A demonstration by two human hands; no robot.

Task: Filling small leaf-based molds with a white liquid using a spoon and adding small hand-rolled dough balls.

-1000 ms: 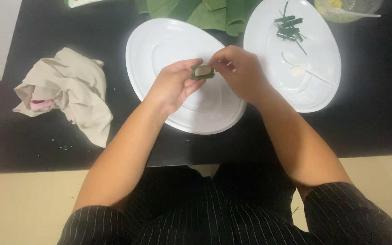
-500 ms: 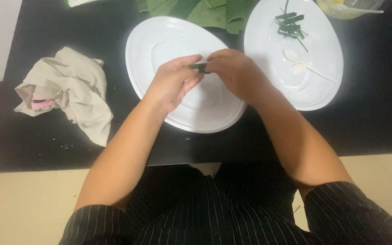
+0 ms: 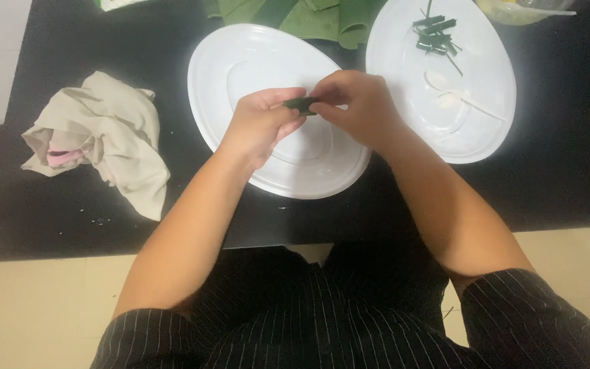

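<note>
Both of my hands meet over a large white oval plate (image 3: 240, 75) on the black table. My left hand (image 3: 259, 124) and my right hand (image 3: 356, 106) pinch a small folded dark green leaf piece (image 3: 300, 104) between their fingertips, held just above the plate. Most of the piece is hidden by my fingers. A second white oval plate (image 3: 486, 116) lies to the right, with several cut dark green strips (image 3: 435, 35) near its far end and a white spoon (image 3: 455, 99) in its middle.
A crumpled beige cloth (image 3: 104, 137) lies at the left of the black table (image 3: 568, 171). Green leaves (image 3: 308, 17) are piled at the far edge. A clear container with something yellow (image 3: 520, 10) stands at the far right corner.
My hands have stayed over the left plate, working the green piece between the fingers; it now shows less of its pale side and looks more tightly folded.
</note>
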